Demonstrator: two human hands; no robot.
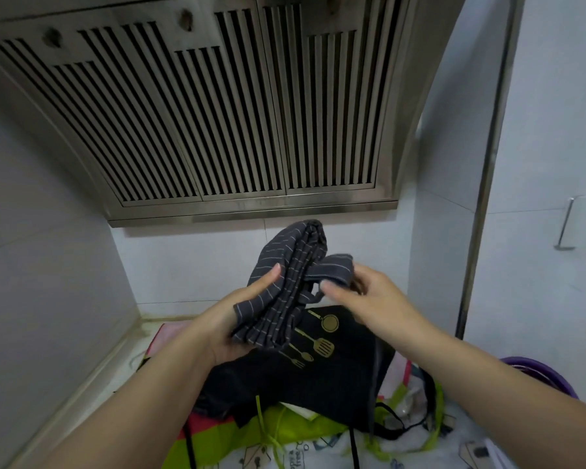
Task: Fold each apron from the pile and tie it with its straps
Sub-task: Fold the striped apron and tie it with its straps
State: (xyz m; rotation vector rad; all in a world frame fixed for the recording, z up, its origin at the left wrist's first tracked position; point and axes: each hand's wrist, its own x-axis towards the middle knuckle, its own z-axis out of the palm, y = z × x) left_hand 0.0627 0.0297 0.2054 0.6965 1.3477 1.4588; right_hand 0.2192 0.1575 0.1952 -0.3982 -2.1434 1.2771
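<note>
Fingers (pixel 329 287) of right hand (pixel 376 297) pinch a strap (pixel 335 268); left hand (pixel 224 328) grips folded striped apron (pixel 286 296) aloft, likely for wrapping.

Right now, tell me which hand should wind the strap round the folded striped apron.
Right, probably. The right hand pinches the strap beside the bundle, so it can wind it. The left hand grips the folded striped apron from underneath and holds the folds together.
</note>
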